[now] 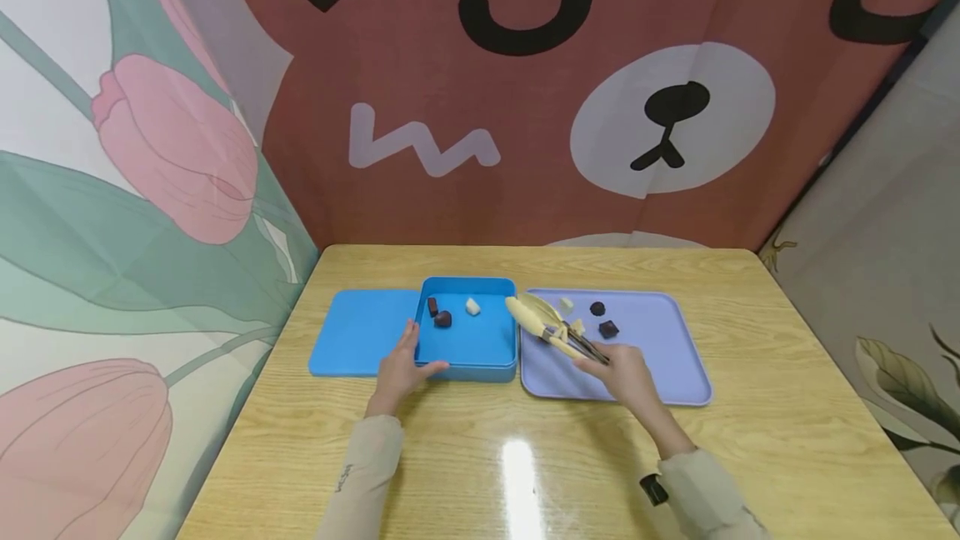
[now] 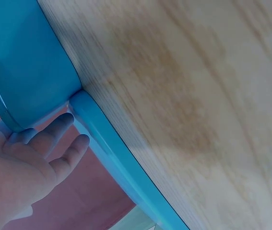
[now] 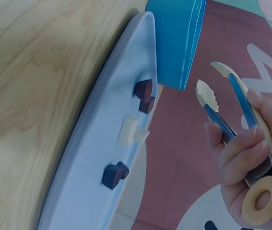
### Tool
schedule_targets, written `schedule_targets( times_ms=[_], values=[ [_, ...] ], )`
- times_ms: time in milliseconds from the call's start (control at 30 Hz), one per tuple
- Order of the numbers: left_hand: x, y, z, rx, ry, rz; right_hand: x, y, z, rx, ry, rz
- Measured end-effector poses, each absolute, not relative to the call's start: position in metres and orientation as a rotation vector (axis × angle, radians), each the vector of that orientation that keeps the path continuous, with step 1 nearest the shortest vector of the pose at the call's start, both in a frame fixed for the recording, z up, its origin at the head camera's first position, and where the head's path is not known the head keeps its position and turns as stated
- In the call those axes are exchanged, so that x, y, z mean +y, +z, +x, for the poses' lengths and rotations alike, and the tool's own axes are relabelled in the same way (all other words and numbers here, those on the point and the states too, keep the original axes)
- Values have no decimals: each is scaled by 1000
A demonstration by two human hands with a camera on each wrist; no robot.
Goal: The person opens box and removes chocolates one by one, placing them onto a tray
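My right hand [image 1: 624, 375] grips a pair of tongs [image 1: 532, 319] with cream scalloped tips and metal arms above the lilac tray's left side. In the right wrist view the tongs' tips stand apart with nothing between them. My left hand [image 1: 399, 373] touches the front-left corner of an open blue box [image 1: 480, 348], fingers along its left side and thumb at the front. Inside the box lie two dark brown chocolate-like pieces [image 1: 442, 319] and a white piece [image 1: 472, 307]. On the tray [image 1: 660, 365] are dark pieces [image 3: 114, 175], brown pieces [image 3: 144, 93] and white pieces [image 3: 128, 130].
A flat blue lid [image 1: 363, 332] lies left of the box, against its side. The tray stands just right of the box. All rest on a wooden table [image 1: 465, 457], with a printed cloth [image 1: 420, 207] hanging behind it.
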State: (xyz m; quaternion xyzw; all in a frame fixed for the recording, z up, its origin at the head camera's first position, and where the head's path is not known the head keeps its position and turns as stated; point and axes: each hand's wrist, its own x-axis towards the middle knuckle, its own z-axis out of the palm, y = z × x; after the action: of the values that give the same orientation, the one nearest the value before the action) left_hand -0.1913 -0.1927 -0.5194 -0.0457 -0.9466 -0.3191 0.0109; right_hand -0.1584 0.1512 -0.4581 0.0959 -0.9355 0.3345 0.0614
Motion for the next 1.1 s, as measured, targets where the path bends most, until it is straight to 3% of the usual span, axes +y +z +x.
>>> schedule_targets(
  times_ms=[800,1100],
  values=[
    [-193,-520,-194,-2965,-955,-114,100,-449,-188,-2870,877,516],
    [-191,-519,-194,-2979,-959,-110,86,-447,-195,-2925,830,470]
  ],
)
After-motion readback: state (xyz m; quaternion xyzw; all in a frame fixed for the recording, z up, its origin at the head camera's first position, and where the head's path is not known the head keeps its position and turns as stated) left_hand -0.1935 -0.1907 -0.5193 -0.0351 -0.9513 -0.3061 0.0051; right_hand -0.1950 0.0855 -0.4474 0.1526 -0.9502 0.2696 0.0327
